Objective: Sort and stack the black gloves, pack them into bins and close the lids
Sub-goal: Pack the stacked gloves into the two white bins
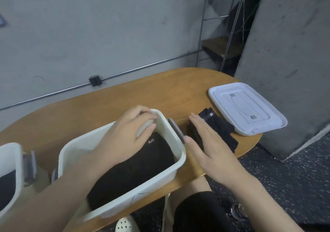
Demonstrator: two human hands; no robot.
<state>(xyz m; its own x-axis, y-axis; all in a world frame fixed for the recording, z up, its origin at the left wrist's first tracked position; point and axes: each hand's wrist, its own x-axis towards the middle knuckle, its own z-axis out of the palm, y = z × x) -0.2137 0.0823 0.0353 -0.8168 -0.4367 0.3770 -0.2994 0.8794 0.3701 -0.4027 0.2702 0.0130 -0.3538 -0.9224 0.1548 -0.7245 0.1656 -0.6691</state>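
Head view: left hand [127, 137] reaches into the white bin [176, 167] from the near side, fingers loosely curled at the bin's far corner, fingertips against the inner wall; whether it actually grips anything there I cannot tell. Under that palm and forearm lies a stack of black gloves [135, 169] filling most of the bin, small white "5.11" print showing just right of the thumb. A grey latch [176, 131] sticks up from the bin's far-right end, between the two hands. Right hand [208, 143] is flat, fingers straight and together, holding nothing, hovering over or resting on a second pile of black gloves [218, 128] on the wooden table [160, 92]; contact is unclear. Beyond and to the right of the right hand, a white lid [247, 107] lies on the table, its near edge touching that pile. Far left of the left arm, a second white bin [12, 160] is partly in frame with dark contents and a grey latch, blurred.
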